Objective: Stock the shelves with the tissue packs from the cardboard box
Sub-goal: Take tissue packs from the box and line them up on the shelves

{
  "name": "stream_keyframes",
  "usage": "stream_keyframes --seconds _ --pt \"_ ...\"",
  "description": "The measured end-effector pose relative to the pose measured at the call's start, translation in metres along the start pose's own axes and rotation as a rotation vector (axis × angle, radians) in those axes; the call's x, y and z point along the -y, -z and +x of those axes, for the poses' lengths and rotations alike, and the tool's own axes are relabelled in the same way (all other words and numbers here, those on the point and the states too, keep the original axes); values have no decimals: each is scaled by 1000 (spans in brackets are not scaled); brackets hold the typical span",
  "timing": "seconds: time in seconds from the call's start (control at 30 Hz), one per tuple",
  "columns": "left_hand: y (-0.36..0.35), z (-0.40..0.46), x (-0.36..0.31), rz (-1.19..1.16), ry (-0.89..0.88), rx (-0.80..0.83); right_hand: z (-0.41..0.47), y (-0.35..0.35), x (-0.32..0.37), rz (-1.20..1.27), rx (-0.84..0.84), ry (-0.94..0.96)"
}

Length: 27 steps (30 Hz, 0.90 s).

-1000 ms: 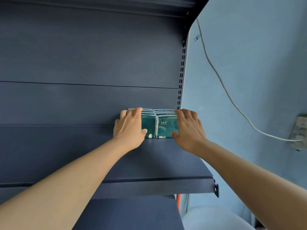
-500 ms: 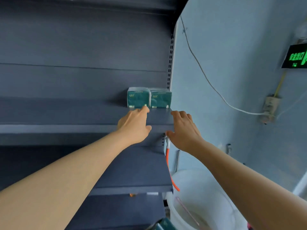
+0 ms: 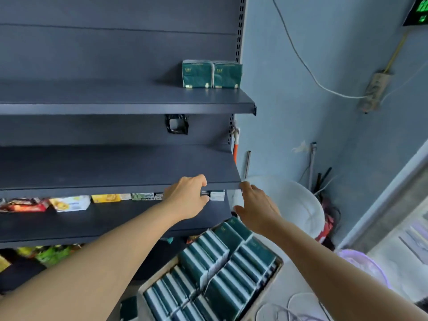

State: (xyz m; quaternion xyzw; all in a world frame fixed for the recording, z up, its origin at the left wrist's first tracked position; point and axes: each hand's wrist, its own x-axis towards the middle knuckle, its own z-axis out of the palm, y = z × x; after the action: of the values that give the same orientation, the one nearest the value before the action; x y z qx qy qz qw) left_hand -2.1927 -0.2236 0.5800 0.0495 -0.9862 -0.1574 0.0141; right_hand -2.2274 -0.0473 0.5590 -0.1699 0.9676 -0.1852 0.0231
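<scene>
Two green tissue packs (image 3: 212, 74) stand side by side, touching, at the right end of the top shelf (image 3: 129, 105), up at about 12 o'clock in the view, close to the slotted upright at the shelf's edge. Below them, the middle shelf (image 3: 115, 167) is bare where it shows. Both hands hold nothing. The left hand (image 3: 188, 198) hangs in front of that middle shelf's front lip with its fingers loosely curled, apart from any pack. The right hand (image 3: 256, 206), at about 3 o'clock from the left one, is just off the shelf's right corner with its fingers relaxed and spread. At about 6 o'clock, low on the floor, the cardboard box (image 3: 276, 268) sits under the right forearm, filled with rows of more green packs (image 3: 217, 265) standing on edge. On the lower shelf (image 3: 111, 218), at about 9 o'clock from the hands, lie snack packets (image 3: 69, 203) in red, yellow and white. A white bucket (image 3: 298, 205) stands by the blue wall (image 3: 324, 54) at about 3 o'clock, and a white cable (image 3: 298, 59) runs down the wall to a power strip (image 3: 374, 91).
</scene>
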Motion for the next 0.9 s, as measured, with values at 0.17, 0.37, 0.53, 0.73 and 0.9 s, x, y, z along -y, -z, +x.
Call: stream_keyframes --seconds 0.17,0.37,0.53,0.73,0.9 --pt "-47 -15 37 -11 -33 121 -26 -55 1 22 59 -102" --pt "-104 -21 95 2 -103 341 -52 -132 9 59 146 -296" --pt "-150 -19 132 26 -166 485 -76 -191 4 108 195 -470" --pt "-205 -1 150 107 -335 478 -89 -237 -15 100 178 -601" --pt "-240 19 161 294 -466 383 -86 -267 -32 2 144 -660"
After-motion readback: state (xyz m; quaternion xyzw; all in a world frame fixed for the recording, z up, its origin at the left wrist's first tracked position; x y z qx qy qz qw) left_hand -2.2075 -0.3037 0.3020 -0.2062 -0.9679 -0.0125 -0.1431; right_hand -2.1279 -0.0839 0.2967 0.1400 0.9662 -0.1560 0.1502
